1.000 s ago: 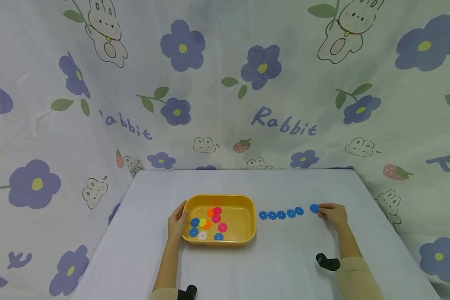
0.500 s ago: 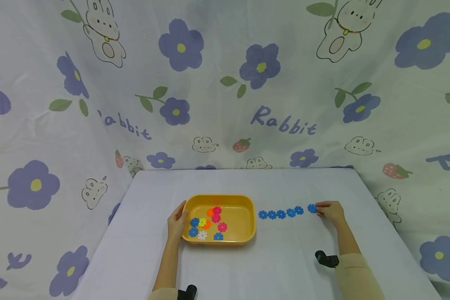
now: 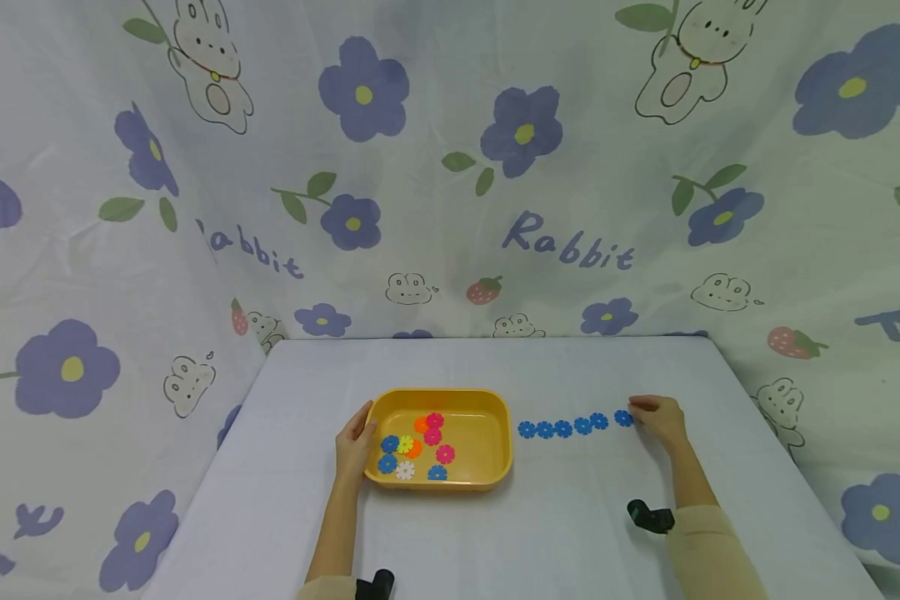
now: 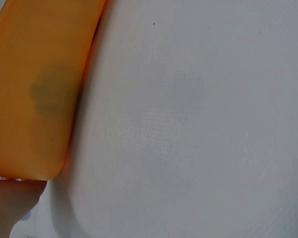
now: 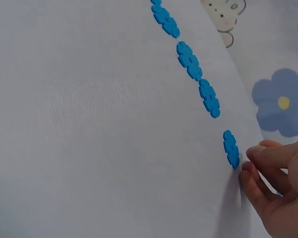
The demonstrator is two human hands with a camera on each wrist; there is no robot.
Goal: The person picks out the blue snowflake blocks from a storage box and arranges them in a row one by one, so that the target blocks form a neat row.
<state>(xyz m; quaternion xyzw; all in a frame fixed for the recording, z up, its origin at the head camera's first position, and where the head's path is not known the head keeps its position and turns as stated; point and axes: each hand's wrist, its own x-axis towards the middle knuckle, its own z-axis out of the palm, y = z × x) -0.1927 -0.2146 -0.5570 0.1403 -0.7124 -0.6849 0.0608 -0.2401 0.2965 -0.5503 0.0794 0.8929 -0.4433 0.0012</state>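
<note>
At the left end of a yellow tray (image 3: 487, 437), my left hand (image 3: 353, 448) grips the rim, its thumb over the wall. The tray's side fills a corner of the left wrist view, with part of the left hand (image 4: 15, 206) under its end. A blue flower-shaped plastic piece (image 3: 623, 418) lies flat on the table at the right end of a row. My right hand (image 3: 662, 418) is just beside it, fingers bent; in the right wrist view the fingertips sit a little off the edge of that piece (image 5: 231, 148) with nothing between them.
Several more blue flower pieces (image 3: 563, 429) form a line from the tray toward the right hand. Inside the tray lie pink pieces (image 3: 445, 454), orange, blue and yellow ones, and a white piece (image 3: 405, 471). A printed cloth (image 3: 450, 167) hangs behind the white table (image 3: 540, 533).
My right hand brought the blue flower piece slightly left toward the row, then let go of it and lifted a little. The left hand and tray stayed still.
</note>
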